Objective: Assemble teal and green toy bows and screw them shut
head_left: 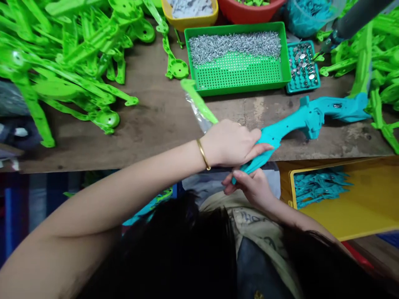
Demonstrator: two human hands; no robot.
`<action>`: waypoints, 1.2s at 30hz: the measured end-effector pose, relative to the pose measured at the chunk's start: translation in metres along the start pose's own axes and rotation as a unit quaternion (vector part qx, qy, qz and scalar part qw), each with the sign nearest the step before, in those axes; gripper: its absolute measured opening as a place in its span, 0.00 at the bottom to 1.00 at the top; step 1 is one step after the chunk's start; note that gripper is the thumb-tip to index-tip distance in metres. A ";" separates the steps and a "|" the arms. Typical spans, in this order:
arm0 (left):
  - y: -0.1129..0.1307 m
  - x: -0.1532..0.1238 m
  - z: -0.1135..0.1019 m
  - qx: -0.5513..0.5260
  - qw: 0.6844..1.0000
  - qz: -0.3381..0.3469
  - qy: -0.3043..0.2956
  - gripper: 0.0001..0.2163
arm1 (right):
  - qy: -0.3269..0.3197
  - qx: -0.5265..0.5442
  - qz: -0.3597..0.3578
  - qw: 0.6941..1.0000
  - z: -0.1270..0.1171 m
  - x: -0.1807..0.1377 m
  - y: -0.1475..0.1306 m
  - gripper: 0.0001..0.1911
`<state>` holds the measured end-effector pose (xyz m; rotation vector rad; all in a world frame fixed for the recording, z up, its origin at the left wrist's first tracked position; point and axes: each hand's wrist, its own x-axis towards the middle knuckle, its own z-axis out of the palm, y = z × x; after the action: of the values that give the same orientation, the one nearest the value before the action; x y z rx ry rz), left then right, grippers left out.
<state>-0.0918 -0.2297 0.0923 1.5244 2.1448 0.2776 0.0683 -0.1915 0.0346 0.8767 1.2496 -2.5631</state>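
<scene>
A long teal plastic part [286, 126] slants from in front of me up to the right, over the bench's front edge. Its far end widens into a blocky joint, and a further teal piece [346, 109] continues beyond it; I cannot tell whether the two are joined. My left hand [232, 143], with a gold bangle at the wrist, is closed around the near section from above. Below it, my right hand [251, 185] pinches the narrow near tip. A bright green strip [202, 106] beside clear plastic sticks out behind my left hand; whether it is held is hidden.
A green perforated tray [240, 81] of screws stands beside a small teal tray [289, 85] of metal pieces. Green plastic parts [77, 54] heap at left and right. A powered screwdriver [352, 27] hangs upper right. A yellow bin [370, 199] holds teal parts below the wooden bench [149, 133].
</scene>
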 end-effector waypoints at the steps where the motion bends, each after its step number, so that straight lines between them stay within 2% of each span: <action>1: -0.006 0.002 0.000 -0.025 0.999 0.032 -0.010 0.25 | -0.007 -0.007 0.003 1.000 -0.002 -0.003 0.000 0.14; 4: -0.018 0.003 -0.005 -0.102 0.991 0.091 -0.007 0.19 | 0.000 -0.006 -0.004 1.000 -0.005 -0.008 -0.004 0.14; 9: -0.021 -0.023 -0.007 -0.146 0.981 0.107 0.076 0.12 | 0.005 -0.023 -0.003 1.000 -0.004 -0.006 -0.009 0.16; 13: -0.018 -0.033 0.009 -0.086 0.978 0.149 0.118 0.19 | 0.008 -0.038 0.013 0.999 -0.003 -0.001 -0.002 0.17; 18: -0.016 -0.020 0.022 -0.012 0.987 0.146 0.068 0.22 | 0.025 -0.052 0.015 0.998 -0.003 0.001 0.004 0.15; 21: -0.017 -0.017 0.024 0.005 0.986 0.156 0.066 0.22 | 0.025 -0.065 0.017 0.997 -0.005 0.002 0.004 0.16; 25: -0.024 -0.022 0.017 -0.013 0.985 0.157 0.070 0.22 | 0.007 -0.058 0.017 0.998 -0.010 0.003 0.007 0.15; 27: -0.027 -0.021 0.008 -0.047 0.984 0.169 0.029 0.22 | 0.003 -0.045 0.021 0.999 -0.009 0.004 0.012 0.15; 29: -0.025 -0.013 0.001 -0.083 0.985 0.146 -0.027 0.20 | 0.013 -0.033 0.022 0.999 -0.004 0.005 0.017 0.13; 30: -0.021 -0.006 -0.001 -0.093 0.988 0.112 -0.044 0.20 | 0.020 -0.027 0.020 0.999 0.000 0.005 0.020 0.13; 33: -0.004 0.018 0.004 -0.091 0.995 -0.018 -0.040 0.26 | 0.039 -0.024 0.018 0.999 0.011 0.008 0.025 0.14; 36: 0.009 0.034 0.016 -0.085 0.994 -0.051 -0.044 0.25 | 0.019 -0.050 0.041 0.998 0.011 0.013 0.020 0.19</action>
<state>-0.0852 -0.1970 0.0726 1.3048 2.0657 0.3413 0.0605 -0.2113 0.0199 0.9404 1.3129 -2.4087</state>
